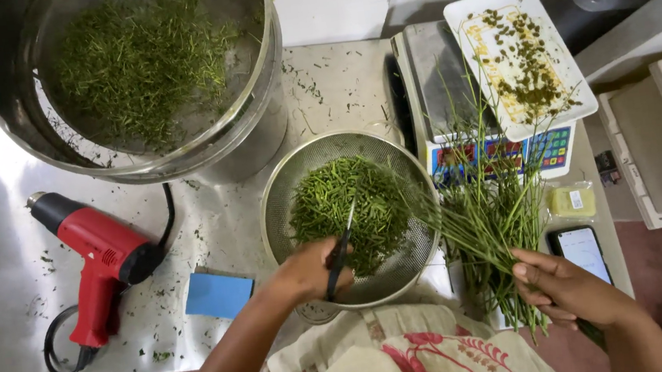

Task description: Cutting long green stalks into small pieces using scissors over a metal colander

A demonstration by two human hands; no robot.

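Holding scissors over the strainer; stalks crowd its rim.

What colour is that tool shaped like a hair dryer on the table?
The heat gun is red with a black nozzle and cord, seen in the head view.

green stalk bundle, scissors over colander

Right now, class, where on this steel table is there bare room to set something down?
Free: the patch between the red heat gun and the mesh colander, above the blue card. Crowded: the right side, with scale, white tray, green stalks and phone.
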